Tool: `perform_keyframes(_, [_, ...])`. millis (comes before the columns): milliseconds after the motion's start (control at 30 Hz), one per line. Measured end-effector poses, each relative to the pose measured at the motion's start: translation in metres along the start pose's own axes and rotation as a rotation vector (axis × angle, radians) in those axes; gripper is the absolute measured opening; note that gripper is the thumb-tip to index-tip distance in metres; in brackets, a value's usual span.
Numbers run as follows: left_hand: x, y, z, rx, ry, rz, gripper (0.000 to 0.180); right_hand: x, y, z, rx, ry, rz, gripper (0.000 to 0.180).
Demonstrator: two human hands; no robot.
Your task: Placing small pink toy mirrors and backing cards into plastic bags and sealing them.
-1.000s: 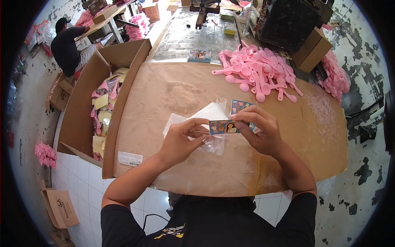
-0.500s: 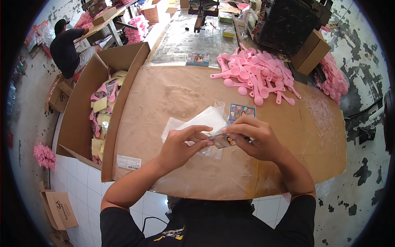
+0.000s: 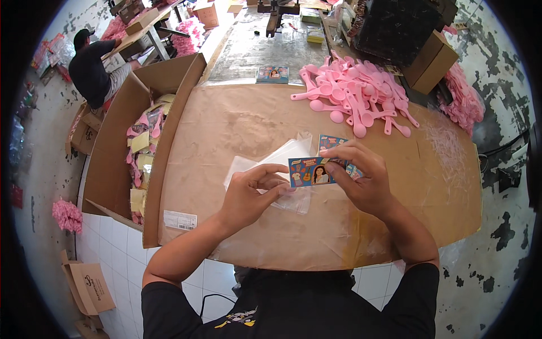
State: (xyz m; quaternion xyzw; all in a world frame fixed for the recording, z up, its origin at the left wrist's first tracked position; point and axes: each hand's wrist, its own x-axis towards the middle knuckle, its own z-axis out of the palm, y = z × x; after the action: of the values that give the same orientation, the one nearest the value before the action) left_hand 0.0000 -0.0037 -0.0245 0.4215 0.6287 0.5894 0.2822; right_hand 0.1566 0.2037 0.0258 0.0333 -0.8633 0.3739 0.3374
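Observation:
A blue printed card (image 3: 309, 172) with a portrait and small pictures is held up over the table. My right hand (image 3: 361, 178) pinches its right part between thumb and fingers. My left hand (image 3: 254, 195) is curled at the card's left edge, index fingertip at the upper corner and thumb near the lower one. Beneath the hands lies a loose fan of clear plastic bags (image 3: 282, 155), partly covered by my left hand and the card. Behind my right fingers, more blue printed cards (image 3: 333, 141) lie on the table, mostly hidden.
Pink plastic measuring spoons (image 3: 361, 96) are heaped at the far right. A stack of cards (image 3: 272, 74) sits at the back. On the left stands a long cardboard box (image 3: 116, 175) holding bagged pink spoons. A person (image 3: 93, 70) sits beyond it. Brown paper (image 3: 243, 237) covers the table.
The card between my hands has tipped up, so its printed front now faces me. My right hand has moved slightly right. The whole view has shifted a little.

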Motion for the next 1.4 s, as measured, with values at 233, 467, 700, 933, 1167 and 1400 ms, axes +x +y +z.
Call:
perform_keyframes(233, [0.001, 0.01, 0.001, 0.035, -0.027, -0.015, 0.034, 0.001, 0.0, 0.0, -0.018, 0.027, -0.063, 0.024])
perform_keyframes(467, [0.0, 0.005, 0.002, 0.009, -0.006, 0.069, 0.036, -0.001, -0.003, 0.002, -0.042, -0.024, -0.106, 0.024])
perform_keyframes(700, [-0.001, 0.012, 0.003, 0.256, -0.032, 0.173, 0.045, -0.006, -0.009, 0.012, 0.009, -0.216, -0.018, 0.025])
perform_keyframes(933, [-0.004, 0.012, 0.009, 0.134, 0.004, 0.082, 0.045, -0.017, -0.008, 0.025, 0.309, 0.042, 0.341, 0.029])
perform_keyframes(1167, [-0.005, 0.007, 0.006, 0.03, -0.021, -0.005, 0.047, -0.022, -0.011, 0.034, 0.151, -0.187, 0.091, 0.027])
perform_keyframes(1400, [-0.006, 0.016, 0.008, -0.072, -0.134, -0.04, 0.049, -0.015, -0.008, 0.02, 0.158, -0.209, 0.199, 0.018])
